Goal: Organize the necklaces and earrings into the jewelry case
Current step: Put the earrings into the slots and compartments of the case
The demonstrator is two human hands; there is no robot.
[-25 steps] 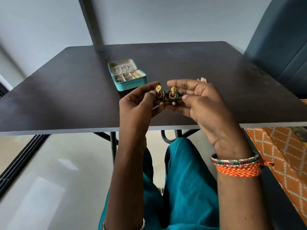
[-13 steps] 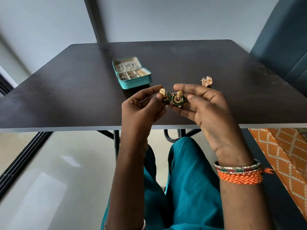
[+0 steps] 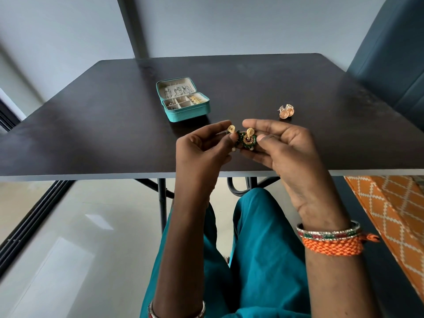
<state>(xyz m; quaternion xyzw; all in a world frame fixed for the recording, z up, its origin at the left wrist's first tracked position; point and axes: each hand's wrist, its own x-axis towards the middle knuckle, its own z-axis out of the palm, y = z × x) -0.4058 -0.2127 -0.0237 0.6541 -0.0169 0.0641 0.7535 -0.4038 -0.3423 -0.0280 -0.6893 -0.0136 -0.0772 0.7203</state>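
Since the earlier frame the hands sit lower and the round gold pair point(image 3: 286, 112) shows clear at 2 o'clock. Left hand point(image 3: 202, 152) pinches one green-and-gold earring point(image 3: 231, 129), right hand point(image 3: 289, 148) the other point(image 3: 249, 139). Risk: the two snag or slip off the table edge point(image 3: 91, 174), well short of the teal case point(image 3: 183, 99) at 11 o'clock.

— Any lettering legible on the teal jewelry case point(image 3: 183, 112)?

— None — no brand, label or number shows on it, nor on the dark table point(image 3: 91, 125) around the case.

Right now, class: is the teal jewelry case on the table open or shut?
Open. The jewelry case has its lid tilted back, showing chains inside it and the divided compartments below.
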